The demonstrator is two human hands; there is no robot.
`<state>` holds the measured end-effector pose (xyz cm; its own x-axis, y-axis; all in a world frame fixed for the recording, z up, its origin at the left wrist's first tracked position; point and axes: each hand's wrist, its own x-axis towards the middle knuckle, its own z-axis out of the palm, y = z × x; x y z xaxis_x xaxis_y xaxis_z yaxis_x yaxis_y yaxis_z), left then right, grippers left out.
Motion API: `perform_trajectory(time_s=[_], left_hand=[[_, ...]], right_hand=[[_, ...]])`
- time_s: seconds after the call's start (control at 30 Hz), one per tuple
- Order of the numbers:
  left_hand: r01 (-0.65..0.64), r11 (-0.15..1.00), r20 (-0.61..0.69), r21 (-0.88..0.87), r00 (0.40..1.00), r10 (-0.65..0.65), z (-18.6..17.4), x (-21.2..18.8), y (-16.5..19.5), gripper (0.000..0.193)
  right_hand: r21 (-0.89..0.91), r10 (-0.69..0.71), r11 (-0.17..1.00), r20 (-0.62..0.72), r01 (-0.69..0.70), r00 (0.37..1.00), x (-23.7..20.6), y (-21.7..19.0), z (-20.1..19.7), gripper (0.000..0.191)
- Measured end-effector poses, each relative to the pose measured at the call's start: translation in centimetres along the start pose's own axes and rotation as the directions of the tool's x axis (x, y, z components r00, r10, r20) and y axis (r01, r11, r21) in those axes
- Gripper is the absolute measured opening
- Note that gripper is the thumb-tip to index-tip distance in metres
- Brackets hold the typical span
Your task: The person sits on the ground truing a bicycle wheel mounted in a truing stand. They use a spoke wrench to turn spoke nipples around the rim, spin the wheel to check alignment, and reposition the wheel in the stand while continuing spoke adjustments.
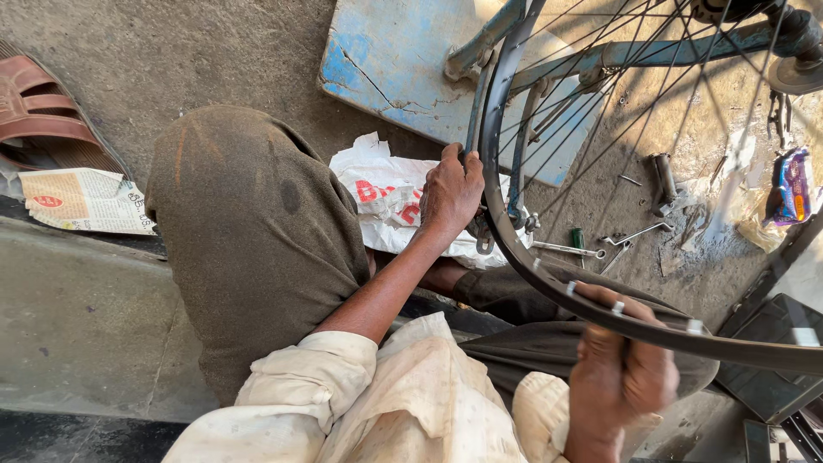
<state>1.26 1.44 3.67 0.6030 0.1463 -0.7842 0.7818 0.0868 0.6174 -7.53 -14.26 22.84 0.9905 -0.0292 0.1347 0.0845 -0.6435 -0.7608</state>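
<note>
A single head-worn camera looks steeply down from just above the seated person's chest, close to the bent knee (pixel 257 231), both forearms and the bicycle rim (pixel 549 283), with the concrete floor (pixel 171 51) filling the upper frame

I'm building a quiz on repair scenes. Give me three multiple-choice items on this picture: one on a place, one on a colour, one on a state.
1. Where is the left hand?
A. on the wheel rim
B. on the sandal
C. on the newspaper

2. What colour is the board under the wheel?
A. red
B. blue
C. green

3. How is the right hand?
A. open and flat
B. closed around the rim
C. out of view

Answers: 1 A, its fingers wrap the rim's left side. 2 B, cracked blue paint shows. 3 B, its fingers curl over the rim's near edge.
</note>
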Motion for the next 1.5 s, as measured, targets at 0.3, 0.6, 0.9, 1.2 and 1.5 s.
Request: perform_trajectory(time_s=[0.3,0.6,0.9,1.2,1.5], left_hand=[[-0.016,1.0,-0.014,0.006,1.0,0.016,0.4,0.4,-0.5,0.056],[-0.039,0.999,-0.05,0.026,0.998,0.04,0.3,0.3,-0.3,0.056],[-0.118,0.991,-0.12,0.064,0.985,0.126,0.5,0.6,-0.6,0.057],[-0.026,1.0,-0.035,0.004,0.999,0.026,0.4,0.6,-0.6,0.063],[-0.053,0.998,-0.076,0.037,0.996,0.056,0.8,1.0,-1.1,0.062]], right_hand=[[-0.011,-0.005,1.0,-0.085,0.005,0.996,2.2,-4.9,-0.1,0.026],[-0.041,-0.047,0.998,-0.019,0.047,0.999,1.7,-3.8,-0.4,0.023],[-0.086,0.007,0.996,0.056,-0.002,0.998,0.6,-2.7,0.2,0.021],[0.078,-0.008,0.997,0.098,0.001,0.995,-0.6,2.7,2.1,0.018],[0.158,0.013,0.986,0.267,-0.057,0.964,-0.6,8.5,6.9,0.03]])
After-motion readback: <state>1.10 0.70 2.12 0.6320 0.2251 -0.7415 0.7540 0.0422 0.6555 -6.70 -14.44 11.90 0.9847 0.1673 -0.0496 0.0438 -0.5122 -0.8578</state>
